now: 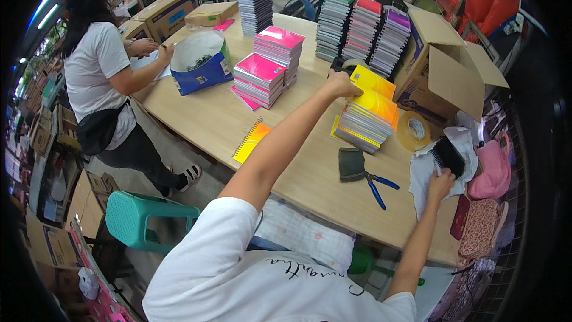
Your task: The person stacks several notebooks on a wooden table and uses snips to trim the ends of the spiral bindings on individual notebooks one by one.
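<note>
My left arm reaches across the table (pixel 298 188) to a stack of yellow-orange notebooks (pixel 364 125). There my left hand (pixel 344 85) is closed on the edge of the top yellow notebook (pixel 374 82). At the right, my right hand (pixel 441 185) has its fingers pinched at the end of a bundle of black spiral binding coils (pixel 448 156), which lies on a white cloth (pixel 420 170). Between my arms lie blue-handled pliers (pixel 375 186) beside a dark grey pad (pixel 351 164). One spiral-bound yellow notebook (pixel 251 141) lies left of my forearm.
Pink notebooks (pixel 259 77) and a blue box of dark coils (pixel 205 74) stand to the left. Behind are tall green, red and purple notebook stacks (pixel 362 27). Tape (pixel 413 131) and an open carton (pixel 456 77) are right. A person (pixel 104 65) works at the far left.
</note>
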### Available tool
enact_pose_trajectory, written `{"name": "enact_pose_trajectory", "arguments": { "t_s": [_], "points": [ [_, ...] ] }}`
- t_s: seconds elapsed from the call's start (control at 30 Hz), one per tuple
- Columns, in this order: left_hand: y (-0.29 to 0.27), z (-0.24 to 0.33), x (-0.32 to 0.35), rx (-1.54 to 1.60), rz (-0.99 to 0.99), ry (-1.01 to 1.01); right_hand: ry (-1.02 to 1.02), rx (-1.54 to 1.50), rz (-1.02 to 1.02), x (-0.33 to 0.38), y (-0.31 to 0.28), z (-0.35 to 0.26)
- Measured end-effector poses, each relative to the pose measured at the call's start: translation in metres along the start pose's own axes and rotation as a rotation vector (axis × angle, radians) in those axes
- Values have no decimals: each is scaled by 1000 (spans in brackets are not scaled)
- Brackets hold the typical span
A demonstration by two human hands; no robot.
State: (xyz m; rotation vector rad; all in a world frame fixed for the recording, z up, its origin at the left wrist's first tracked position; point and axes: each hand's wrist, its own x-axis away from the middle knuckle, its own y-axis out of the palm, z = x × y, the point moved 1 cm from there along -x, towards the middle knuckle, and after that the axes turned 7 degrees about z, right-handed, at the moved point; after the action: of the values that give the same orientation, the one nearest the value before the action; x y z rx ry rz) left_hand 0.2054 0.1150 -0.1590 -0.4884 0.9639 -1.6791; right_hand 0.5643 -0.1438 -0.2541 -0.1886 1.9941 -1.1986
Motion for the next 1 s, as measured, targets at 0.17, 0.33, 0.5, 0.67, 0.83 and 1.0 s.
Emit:
{"name": "enact_pose_trajectory", "arguments": {
  "t_s": [0.17,0.33,0.5,0.67,0.83,1.0],
  "points": [
    [10,19,-8,-138,102,-1,-65,282,-142,-10,8,34],
    [-26,15,26,448,423,-8,-343,-40,181,-36,25,85],
    [-62,15,158,627,715,622,-353,-812,90,65,-69,-11],
    [8,-63,244,475,366,350,-647,-794,-125,147,-97,-97],
    [43,-84,264,579,383,362,-828,-567,-231,175,-107,-150],
    [37,-87,267,566,384,332,-961,-514,-63,170,-95,-161]
  ]
}}
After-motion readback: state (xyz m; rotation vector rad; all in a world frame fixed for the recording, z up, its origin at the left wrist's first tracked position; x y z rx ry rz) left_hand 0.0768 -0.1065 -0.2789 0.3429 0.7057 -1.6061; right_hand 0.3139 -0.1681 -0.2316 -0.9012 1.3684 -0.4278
